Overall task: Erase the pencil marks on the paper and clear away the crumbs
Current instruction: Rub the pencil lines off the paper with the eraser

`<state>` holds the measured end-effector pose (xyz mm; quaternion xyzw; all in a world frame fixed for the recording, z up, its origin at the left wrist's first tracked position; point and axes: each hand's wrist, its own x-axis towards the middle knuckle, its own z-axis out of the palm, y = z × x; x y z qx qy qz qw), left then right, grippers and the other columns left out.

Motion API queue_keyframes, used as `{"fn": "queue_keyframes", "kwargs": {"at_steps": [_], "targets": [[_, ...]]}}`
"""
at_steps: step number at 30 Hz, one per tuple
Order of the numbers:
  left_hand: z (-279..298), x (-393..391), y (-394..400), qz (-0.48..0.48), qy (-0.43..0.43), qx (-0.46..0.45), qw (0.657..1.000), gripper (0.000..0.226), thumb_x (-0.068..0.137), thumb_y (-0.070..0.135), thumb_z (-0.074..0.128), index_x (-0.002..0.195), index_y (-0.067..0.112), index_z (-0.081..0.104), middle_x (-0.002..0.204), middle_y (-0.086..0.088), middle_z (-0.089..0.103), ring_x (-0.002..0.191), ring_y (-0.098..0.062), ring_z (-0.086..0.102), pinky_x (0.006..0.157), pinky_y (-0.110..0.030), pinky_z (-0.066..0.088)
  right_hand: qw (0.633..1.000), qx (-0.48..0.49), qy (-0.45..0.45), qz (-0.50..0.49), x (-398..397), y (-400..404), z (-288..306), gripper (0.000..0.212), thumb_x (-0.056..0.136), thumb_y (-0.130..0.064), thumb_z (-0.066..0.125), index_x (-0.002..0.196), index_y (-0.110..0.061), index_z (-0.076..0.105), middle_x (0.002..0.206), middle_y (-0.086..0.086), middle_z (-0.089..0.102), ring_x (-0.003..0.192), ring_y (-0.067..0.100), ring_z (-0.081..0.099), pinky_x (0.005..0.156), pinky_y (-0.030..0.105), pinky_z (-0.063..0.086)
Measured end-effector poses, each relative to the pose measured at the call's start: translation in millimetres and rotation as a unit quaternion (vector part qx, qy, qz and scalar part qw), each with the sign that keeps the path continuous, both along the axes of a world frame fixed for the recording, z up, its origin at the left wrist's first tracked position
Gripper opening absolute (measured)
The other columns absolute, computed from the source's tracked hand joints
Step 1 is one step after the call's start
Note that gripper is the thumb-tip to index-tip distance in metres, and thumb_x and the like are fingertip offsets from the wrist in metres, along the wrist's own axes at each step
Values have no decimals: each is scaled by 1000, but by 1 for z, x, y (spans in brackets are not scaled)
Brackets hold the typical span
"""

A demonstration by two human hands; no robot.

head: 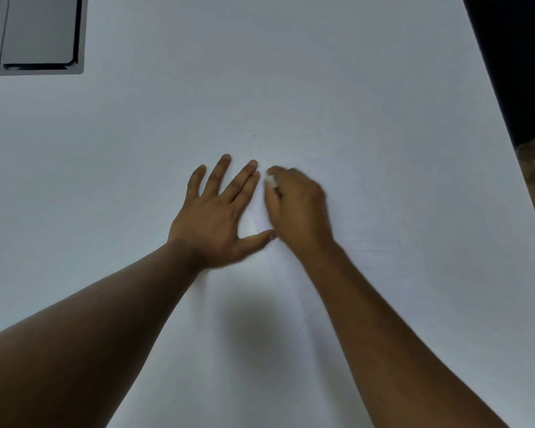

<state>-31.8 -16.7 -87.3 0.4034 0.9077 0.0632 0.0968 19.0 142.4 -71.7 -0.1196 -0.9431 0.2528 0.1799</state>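
Observation:
A white sheet of paper lies on the white table, its edges hard to tell from the tabletop. My left hand lies flat on it with fingers spread and straight, pressing it down. Just to its right, my right hand grips a small white eraser at its fingertips, the eraser touching the paper; this hand is blurred. Faint pencil lines show on the paper beside my right forearm. A tiny dark speck lies beyond the fingers.
The white table fills most of the view. A grey recessed panel with a dark frame sits at the far left corner. The table's right edge runs diagonally, with dark floor beyond it.

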Motion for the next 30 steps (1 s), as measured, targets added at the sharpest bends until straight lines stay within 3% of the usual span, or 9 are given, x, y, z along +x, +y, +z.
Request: {"fn": "queue_keyframes", "kwargs": {"at_steps": [3,8,10,16,19,23,30], "targets": [[0,0,0,-2,1,-2,1000,98,91,84,21,165,20,13,173,7,3,159,-28,-7,126,-58,2,1000,12,-11,18,3,-2,-5,18,94,-14,57,103,-7,71,83,7,67,72,23,64,66,28,45],[2,0,0,4,-3,-13,1000,99,91,86,18,165,20,6,172,10,-5,158,-24,-15,126,-55,-4,989,94,-4,-114,6,91,-5,9,88,-10,59,86,-9,68,78,12,67,73,32,63,68,32,39],[3,0,0,4,-5,-13,1000,99,91,86,18,165,21,5,172,11,-6,158,-24,-15,126,-55,-4,988,69,-26,-138,11,113,-1,12,90,-13,57,89,-9,69,81,8,69,76,28,64,69,31,41],[3,-1,1,2,-3,-18,1000,99,91,85,18,165,19,8,172,10,-5,159,-25,-14,126,-56,-2,994,-14,30,-108,17,75,8,15,97,-19,57,95,-10,69,81,5,68,75,22,62,72,31,45],[2,-1,0,1,1,-14,1000,99,91,85,19,165,19,10,173,9,-2,159,-27,-10,126,-57,0,999,-37,17,-33,15,25,7,18,94,-19,54,98,-10,69,86,6,66,78,23,61,71,32,47],[1,-1,0,-1,1,-12,1000,99,91,86,15,165,20,11,173,7,0,159,-27,-9,126,-57,1,1000,-19,2,21,12,-4,0,16,88,-12,63,100,-6,70,85,8,65,72,22,62,63,33,53],[3,1,1,6,-2,-9,1000,99,91,85,20,165,19,11,173,10,0,159,-27,-8,126,-57,0,988,27,-16,-151,22,63,-3,7,79,-12,61,80,-8,67,75,10,65,68,28,60,62,28,35]]}}
